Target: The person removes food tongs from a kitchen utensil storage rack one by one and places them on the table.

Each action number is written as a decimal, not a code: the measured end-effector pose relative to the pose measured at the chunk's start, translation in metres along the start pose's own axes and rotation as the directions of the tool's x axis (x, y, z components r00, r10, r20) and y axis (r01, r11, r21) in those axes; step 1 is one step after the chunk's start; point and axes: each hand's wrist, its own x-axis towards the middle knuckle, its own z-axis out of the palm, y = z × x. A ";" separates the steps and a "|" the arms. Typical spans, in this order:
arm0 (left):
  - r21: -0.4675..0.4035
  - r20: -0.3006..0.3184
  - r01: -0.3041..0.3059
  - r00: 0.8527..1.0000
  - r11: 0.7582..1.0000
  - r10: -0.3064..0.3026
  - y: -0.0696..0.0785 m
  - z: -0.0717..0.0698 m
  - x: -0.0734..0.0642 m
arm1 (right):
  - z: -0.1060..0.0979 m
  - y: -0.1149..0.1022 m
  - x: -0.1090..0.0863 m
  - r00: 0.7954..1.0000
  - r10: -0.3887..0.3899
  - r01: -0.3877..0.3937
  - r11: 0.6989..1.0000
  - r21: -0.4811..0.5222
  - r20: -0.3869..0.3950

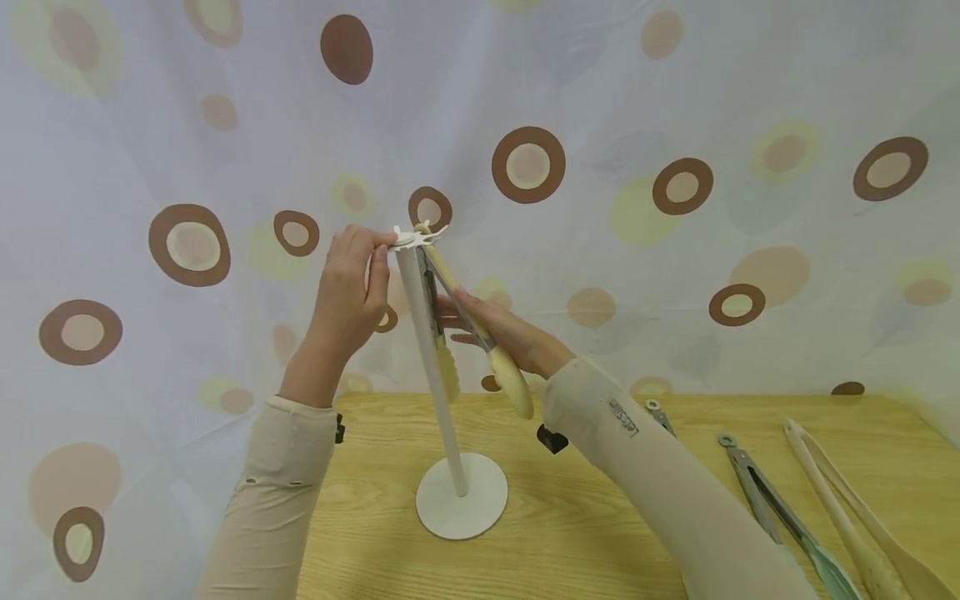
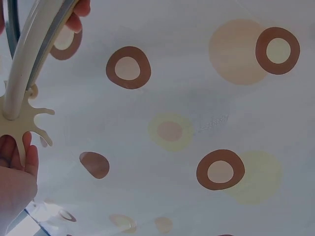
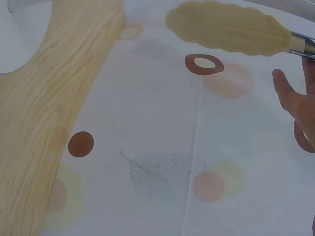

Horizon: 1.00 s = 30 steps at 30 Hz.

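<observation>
A white stand (image 1: 461, 508) with a round base and slim pole stands upright on the wooden table. My left hand (image 1: 347, 279) pinches the edge of its hooked top (image 1: 411, 240) between thumb and fingers. Pale yellow tongs (image 1: 512, 385) with metal arms slant down from that top, scalloped heads lowest and arms spread apart. Their ring end overlaps the hooks in the head view. My right hand (image 1: 517, 333) holds the tongs by the arms, fingers partly hidden behind them. In the right wrist view, one tongs head (image 3: 229, 28) shows beside my fingers (image 3: 293, 101).
On the table (image 1: 600, 533) at the right lie green-tipped tongs (image 1: 828, 571) and beige tongs (image 1: 831, 502). Another ring-ended grey tool (image 1: 654, 407) is mostly hidden behind my right sleeve (image 1: 660, 475). A dotted curtain (image 1: 600, 92) hangs close behind the table.
</observation>
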 end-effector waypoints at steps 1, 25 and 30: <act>0.001 0.002 -0.001 1.000 1.000 0.001 0.000 0.000 0.000 | 0.000 0.001 -0.001 1.000 -0.006 0.006 1.000 0.011 0.006; -0.001 0.001 0.005 1.000 1.000 -0.005 -0.001 0.000 -0.001 | -0.008 0.011 -0.016 0.995 -0.087 0.090 0.993 0.075 -0.046; 0.000 0.001 0.004 1.000 1.000 -0.004 0.000 0.000 0.000 | -0.009 0.009 -0.016 0.994 -0.084 0.088 0.994 0.062 -0.067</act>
